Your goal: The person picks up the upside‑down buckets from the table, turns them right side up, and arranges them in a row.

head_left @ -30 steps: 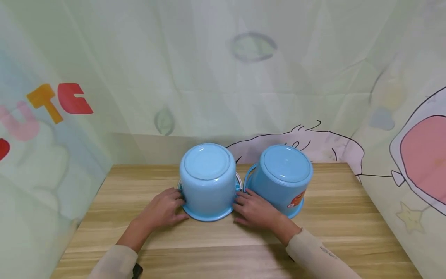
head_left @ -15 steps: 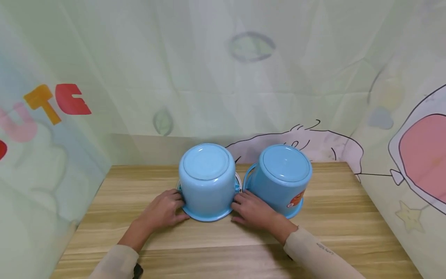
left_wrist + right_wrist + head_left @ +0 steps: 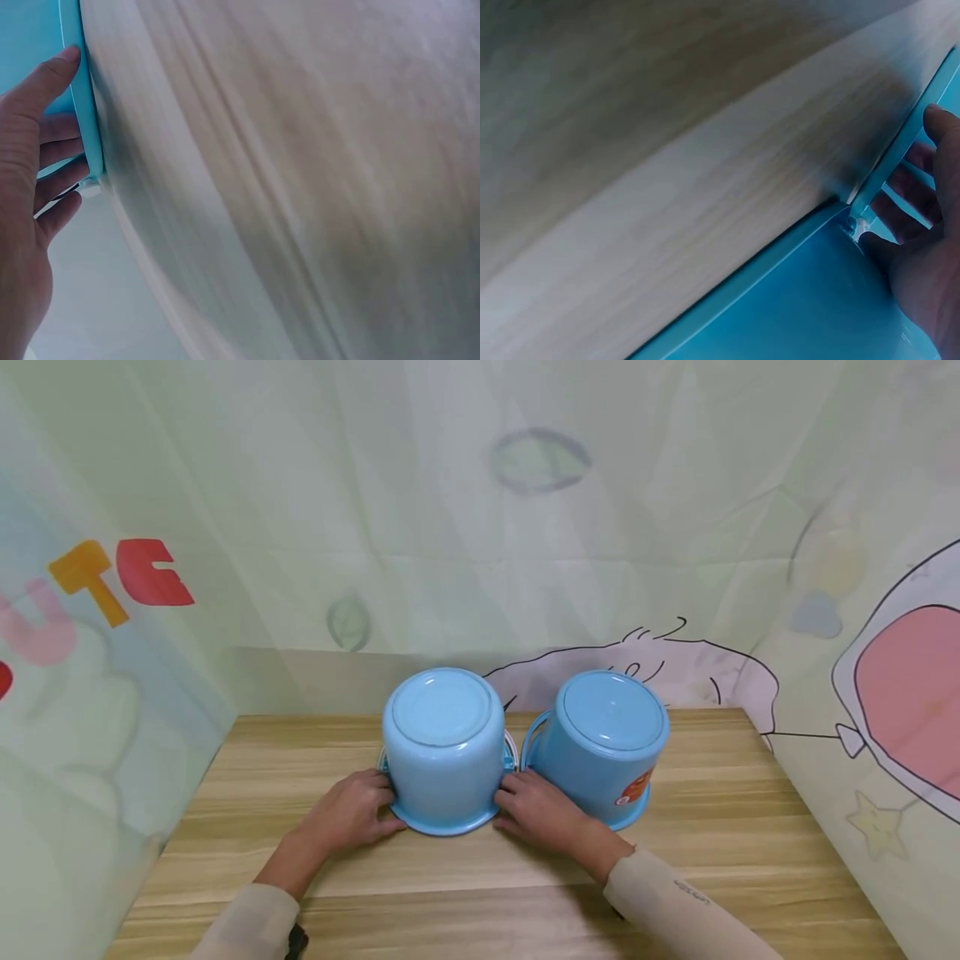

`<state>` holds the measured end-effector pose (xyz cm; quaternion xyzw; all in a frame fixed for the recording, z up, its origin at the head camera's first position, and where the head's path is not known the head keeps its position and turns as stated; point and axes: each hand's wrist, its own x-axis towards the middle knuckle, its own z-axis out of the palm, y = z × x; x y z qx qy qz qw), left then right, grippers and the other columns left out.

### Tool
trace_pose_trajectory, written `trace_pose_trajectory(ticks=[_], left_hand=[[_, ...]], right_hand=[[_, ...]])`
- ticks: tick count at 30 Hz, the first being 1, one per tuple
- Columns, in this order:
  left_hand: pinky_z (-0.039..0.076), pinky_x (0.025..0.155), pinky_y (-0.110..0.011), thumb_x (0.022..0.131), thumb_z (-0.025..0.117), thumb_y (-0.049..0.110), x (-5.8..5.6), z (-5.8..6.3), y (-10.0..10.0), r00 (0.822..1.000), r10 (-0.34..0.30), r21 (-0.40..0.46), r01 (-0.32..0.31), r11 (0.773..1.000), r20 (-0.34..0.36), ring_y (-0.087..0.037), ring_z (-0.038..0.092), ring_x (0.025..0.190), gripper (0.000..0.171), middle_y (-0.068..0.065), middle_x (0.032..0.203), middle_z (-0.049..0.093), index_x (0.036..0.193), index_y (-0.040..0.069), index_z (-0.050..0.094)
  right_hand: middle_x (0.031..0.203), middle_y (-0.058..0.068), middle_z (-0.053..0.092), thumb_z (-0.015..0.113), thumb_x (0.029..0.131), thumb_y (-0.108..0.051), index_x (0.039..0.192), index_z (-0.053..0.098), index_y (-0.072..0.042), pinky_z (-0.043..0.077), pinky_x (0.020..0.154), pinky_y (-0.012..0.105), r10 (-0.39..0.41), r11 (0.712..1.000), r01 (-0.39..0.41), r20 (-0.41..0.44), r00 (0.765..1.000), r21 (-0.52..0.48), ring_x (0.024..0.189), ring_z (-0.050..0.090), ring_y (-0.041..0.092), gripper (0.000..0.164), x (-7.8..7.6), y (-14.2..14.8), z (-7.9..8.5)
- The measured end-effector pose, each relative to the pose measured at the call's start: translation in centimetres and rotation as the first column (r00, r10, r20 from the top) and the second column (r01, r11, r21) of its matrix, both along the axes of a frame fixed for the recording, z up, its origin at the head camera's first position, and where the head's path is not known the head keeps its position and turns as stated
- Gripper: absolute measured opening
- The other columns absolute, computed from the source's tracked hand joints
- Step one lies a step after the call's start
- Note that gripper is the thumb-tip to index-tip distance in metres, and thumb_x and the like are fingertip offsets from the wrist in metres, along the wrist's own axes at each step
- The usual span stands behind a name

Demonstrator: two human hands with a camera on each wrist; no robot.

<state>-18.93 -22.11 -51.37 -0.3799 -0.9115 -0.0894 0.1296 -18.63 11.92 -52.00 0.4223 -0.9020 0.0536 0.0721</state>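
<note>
Upside down on the table stands a light blue bucket (image 3: 447, 777), between my two hands. My left hand (image 3: 348, 808) holds its rim at the left side. In the left wrist view the thumb (image 3: 64, 64) lies on the rim edge, with the fingers beside it. On the other side my right hand (image 3: 542, 810) grips the same rim, close to the handle joint. Its thumb (image 3: 937, 120) shows at the rim edge in the right wrist view. A second upturned bucket (image 3: 600, 772), darker blue with a red label (image 3: 635, 787), stands right beside that hand.
The wood-grain table (image 3: 465, 906) carries both buckets near its back edge. The second bucket's handle (image 3: 532, 739) lies toward the first bucket. Pale printed curtains (image 3: 420, 527) enclose the back and both sides.
The right hand and forearm have shifted slightly left, closer against the first bucket. The left hand keeps its hold. Both buckets stay in place, and the whole view drifts a little.
</note>
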Motion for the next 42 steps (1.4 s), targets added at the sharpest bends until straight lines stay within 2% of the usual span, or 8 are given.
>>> trace_pose_trajectory(ticks=[6, 10, 15, 19, 29, 34, 42], left_hand=[[0.048, 0.063, -0.030, 0.075, 0.091, 0.041, 0.03, 0.05, 0.25, 1.000, 0.021, -0.001, -0.021, 1.000, 0.015, -0.010, 0.047, 0.070, 0.037, 0.006, 0.073, 0.058, 0.065, 0.016, 0.064], [0.047, 0.063, -0.029, 0.075, 0.091, 0.041, 0.08, -0.07, 0.33, 0.998, 0.036, 0.009, -0.036, 0.999, 0.045, -0.009, 0.047, 0.072, 0.037, 0.007, 0.075, 0.058, 0.065, 0.018, 0.064], [0.052, 0.069, -0.032, 0.075, 0.092, 0.036, 0.03, -0.19, 0.40, 0.996, 0.024, 0.049, -0.028, 0.998, 0.089, -0.011, 0.053, 0.077, 0.032, 0.005, 0.081, 0.062, 0.070, 0.014, 0.069], [0.056, 0.074, -0.037, 0.074, 0.092, 0.033, 0.16, -0.23, 0.33, 0.995, 0.022, 0.066, -0.028, 0.997, 0.092, -0.016, 0.059, 0.083, 0.031, 0.000, 0.085, 0.066, 0.071, 0.011, 0.070], [0.060, 0.083, -0.041, 0.075, 0.092, 0.035, 0.25, -0.42, 0.36, 0.987, 0.074, 0.075, -0.086, 0.993, 0.142, -0.022, 0.066, 0.096, 0.033, -0.006, 0.101, 0.072, 0.085, 0.008, 0.077], [0.059, 0.085, -0.041, 0.075, 0.092, 0.035, 0.22, -0.52, 0.43, 0.987, 0.077, 0.081, -0.089, 0.993, 0.141, -0.022, 0.066, 0.098, 0.032, -0.005, 0.103, 0.072, 0.084, 0.009, 0.075], [0.058, 0.078, -0.037, 0.074, 0.092, 0.038, 0.67, -0.27, 0.26, 0.989, 0.107, 0.059, -0.114, 0.992, 0.101, -0.017, 0.063, 0.092, 0.033, -0.001, 0.096, 0.069, 0.078, 0.012, 0.072]], right_hand=[[0.102, -0.003, 0.062, 0.073, 0.096, -0.040, 0.101, 0.069, -0.018, 0.054, 0.085, 0.031, -0.025, 0.999, 0.024, -0.026, 0.999, -0.042, 0.094, 0.059, 0.015, 0.023, 0.15, -0.36, -0.22], [0.104, -0.001, 0.064, 0.073, 0.097, -0.039, 0.103, 0.070, -0.017, 0.054, 0.087, 0.032, -0.046, 0.998, 0.045, -0.046, 0.998, -0.035, 0.096, 0.060, 0.016, 0.023, 0.26, -0.61, -0.32], [0.110, 0.000, 0.064, 0.071, 0.098, -0.038, 0.108, 0.070, -0.016, 0.055, 0.093, 0.033, -0.071, 0.997, 0.071, 0.005, 0.997, -0.025, 0.105, 0.060, 0.019, 0.024, 0.40, -0.75, -0.27], [0.113, 0.002, 0.063, 0.070, 0.099, -0.037, 0.109, 0.070, -0.015, 0.055, 0.094, 0.033, -0.070, 0.997, 0.070, 0.020, 0.997, -0.022, 0.108, 0.059, 0.021, 0.025, 0.42, -0.83, -0.43], [0.117, 0.002, 0.060, 0.067, 0.101, -0.036, 0.113, 0.065, -0.015, 0.054, 0.096, 0.032, -0.054, 0.998, 0.056, -0.055, 0.997, 0.018, 0.111, 0.057, 0.021, 0.025, 0.20, -0.86, -1.02], [0.117, 0.002, 0.060, 0.066, 0.101, -0.037, 0.114, 0.064, -0.015, 0.055, 0.096, 0.031, -0.045, 0.998, 0.048, -0.062, 0.997, 0.047, 0.111, 0.058, 0.021, 0.026, 0.01, -0.62, -0.95], [0.114, 0.001, 0.059, 0.065, 0.102, -0.039, 0.113, 0.063, -0.016, 0.054, 0.096, 0.031, -0.018, 0.997, 0.025, -0.088, 0.996, 0.075, 0.109, 0.059, 0.020, 0.026, 0.00, -0.62, -0.88]])
